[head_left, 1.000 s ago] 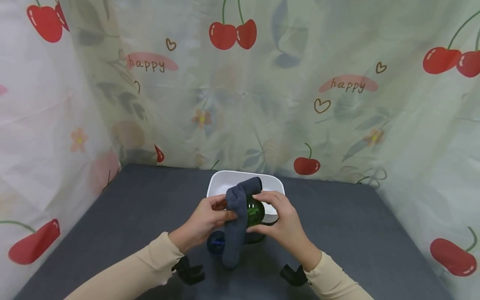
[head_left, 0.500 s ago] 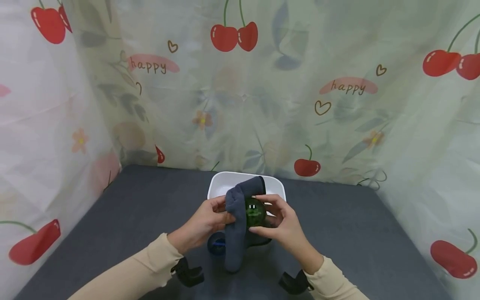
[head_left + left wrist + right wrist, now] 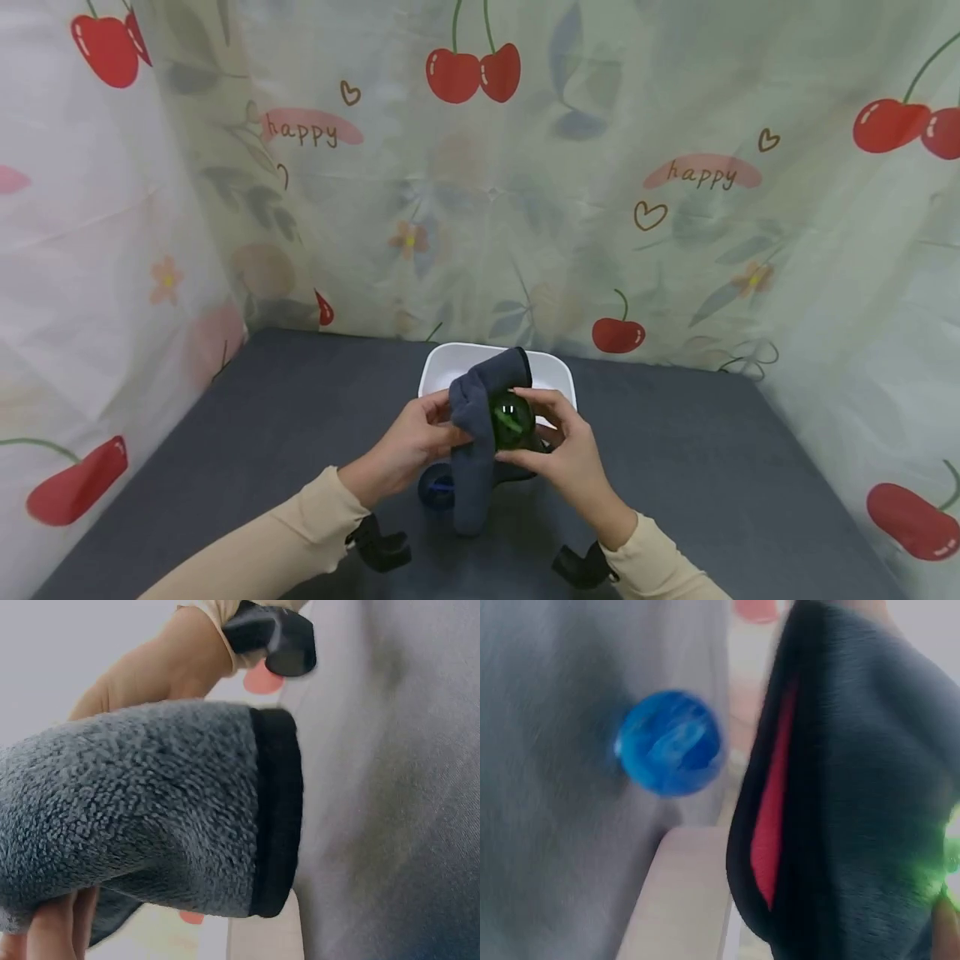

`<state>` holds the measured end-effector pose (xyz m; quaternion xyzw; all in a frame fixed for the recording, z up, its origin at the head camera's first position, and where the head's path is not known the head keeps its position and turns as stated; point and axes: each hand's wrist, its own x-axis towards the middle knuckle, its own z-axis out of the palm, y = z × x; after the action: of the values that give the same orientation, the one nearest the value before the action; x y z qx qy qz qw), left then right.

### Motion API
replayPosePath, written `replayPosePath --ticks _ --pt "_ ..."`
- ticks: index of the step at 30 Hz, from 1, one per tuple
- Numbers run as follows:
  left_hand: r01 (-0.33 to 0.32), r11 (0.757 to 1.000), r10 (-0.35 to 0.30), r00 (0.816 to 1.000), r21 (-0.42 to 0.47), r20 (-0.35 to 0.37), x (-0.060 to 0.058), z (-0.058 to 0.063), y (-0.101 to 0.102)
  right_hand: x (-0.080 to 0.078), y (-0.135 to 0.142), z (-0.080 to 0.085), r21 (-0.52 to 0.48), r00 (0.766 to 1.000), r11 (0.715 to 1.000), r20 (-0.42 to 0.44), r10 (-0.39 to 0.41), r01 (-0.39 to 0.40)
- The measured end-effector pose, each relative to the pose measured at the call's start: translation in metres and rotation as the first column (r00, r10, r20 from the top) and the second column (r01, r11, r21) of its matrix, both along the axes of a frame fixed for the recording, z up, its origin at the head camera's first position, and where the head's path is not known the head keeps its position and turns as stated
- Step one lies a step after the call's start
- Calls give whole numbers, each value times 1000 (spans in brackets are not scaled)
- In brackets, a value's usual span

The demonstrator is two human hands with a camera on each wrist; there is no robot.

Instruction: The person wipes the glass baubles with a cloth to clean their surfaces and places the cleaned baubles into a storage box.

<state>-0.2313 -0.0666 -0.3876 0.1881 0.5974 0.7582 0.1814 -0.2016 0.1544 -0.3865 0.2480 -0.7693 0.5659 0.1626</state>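
"happy" on left pink patch (image 3: 311, 127) and right pink patch (image 3: 702, 172), cherry-print backdrop (image 3: 491, 242).

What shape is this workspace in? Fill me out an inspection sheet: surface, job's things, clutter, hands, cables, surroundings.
Surface: dark grey table, fabric-like texture.
Job's things: green ball, held at a dark grey plush cloth with black edging.
Clutter: blue ball beside the cloth; white container farther back.
Hands: left hand pinches the cloth; right hand holds the green ball.
Cables: nothing seen.
Surroundings: cherry-print curtain at the back and both sides.
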Motion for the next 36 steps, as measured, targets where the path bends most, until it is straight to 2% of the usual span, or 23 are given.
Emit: replayPosePath --ticks 3,6,8,10,12,14,16,18,22,25,30,36 --pt "-5 1000 5 1000 -12 11 1 0 4 -1 -3 -3 72 995 995 -78 -64 70" --pt "-38 999 38 999 -27 7 0 -3 5 -1 -4 -3 168 981 975 -153 -120 146" --pt "-49 999 49 999 -22 5 0 -5 5 -2 -2 -2 165 991 980 -93 -101 115" --pt "-51 999 51 999 -8 10 0 -6 4 -3 0 1 92 999 995 26 -40 37" --pt "-49 999 49 999 6 20 0 -6 4 -4 3 4 -38 988 998 148 53 -48" --pt "-47 999 47 998 10 29 1 -4 5 -6 6 6 -147 965 983 220 141 -110" --pt "-41 999 41 999 -2 23 1 -2 5 -7 7 7 -185 953 970 228 200 -160" --pt "-37 999 37 999 -15 16 2 0 6 -8 8 7 -169 949 968 227 221 -185" --pt "-34 999 34 999 -33 -1 2 1 6 -10 10 8 -100 953 977 222 206 -188" --pt "-53 998 53 999 -23 -4 3 1 5 -10 10 8 -86 961 982 208 183 -168" --pt "-105 994 105 994 -16 -3 4 1 5 -6 8 8 -97 968 983 182 171 -155" --pt "-81 996 79 996 -30 -38 4 3 6 -6 9 7 -119 967 976 156 201 -183"
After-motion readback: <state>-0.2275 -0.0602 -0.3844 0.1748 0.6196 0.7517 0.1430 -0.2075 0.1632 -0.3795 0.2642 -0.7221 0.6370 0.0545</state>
